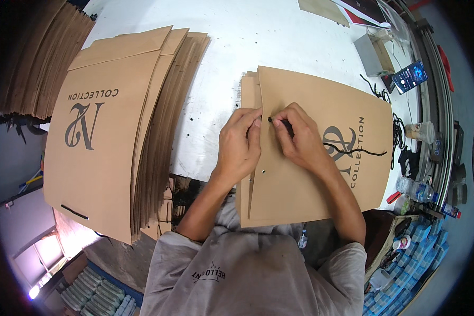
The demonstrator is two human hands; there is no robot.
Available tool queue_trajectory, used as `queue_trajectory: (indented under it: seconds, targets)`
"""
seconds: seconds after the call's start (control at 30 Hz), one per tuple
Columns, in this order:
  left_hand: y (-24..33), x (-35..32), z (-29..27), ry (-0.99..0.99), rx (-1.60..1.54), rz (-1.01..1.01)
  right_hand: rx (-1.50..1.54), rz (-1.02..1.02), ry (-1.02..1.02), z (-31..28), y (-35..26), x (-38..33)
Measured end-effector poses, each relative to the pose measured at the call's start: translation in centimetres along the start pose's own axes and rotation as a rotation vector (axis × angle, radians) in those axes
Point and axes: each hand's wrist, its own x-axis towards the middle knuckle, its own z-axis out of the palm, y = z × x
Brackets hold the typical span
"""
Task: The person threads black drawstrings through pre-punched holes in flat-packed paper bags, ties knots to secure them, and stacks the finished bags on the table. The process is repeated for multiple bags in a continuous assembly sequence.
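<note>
A flat brown paper bag (310,174) with dark printed lettering lies on the white table (247,47) in front of me. My left hand (240,143) pinches the bag's upper left edge, thumb and fingers closed on the paper. My right hand (297,138) grips the tip of a black cord (355,151) and holds it at a small hole near that edge. The cord trails rightward across the bag's face. A second small hole (263,171) shows lower on the same edge.
A fanned stack of the same brown bags (116,131) lies at the left, with more flat bags (37,58) piled at the far left. A phone (410,75), loose black cords (400,142), a plastic cup (421,130) and a water bottle (413,188) sit at the right.
</note>
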Motion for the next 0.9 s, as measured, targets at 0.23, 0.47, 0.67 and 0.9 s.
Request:
queue_trajectory:
  seconds: [0.23, 0.47, 0.67, 0.9]
  targets:
    - [-0.9, 1.1, -0.4, -0.22, -0.523, -0.318, 0.011, -0.105, 0.149, 1.2, 1.0, -0.5]
    - [-0.6, 1.4, -0.9, -0.287, -0.599, -0.402, 0.002, -0.176, 0.275, 2.2, 1.5, -0.6]
    - [-1.1, 1.2, -0.7, -0.286, -0.648, -0.411, -0.132, -0.19, 0.323, 3.3, 1.2, -0.9]
    - [-2.5, 0.9, -0.9, -0.326, -0.618, -0.384, 0.042, -0.068, 0.16, 1.4, 0.5, -0.9]
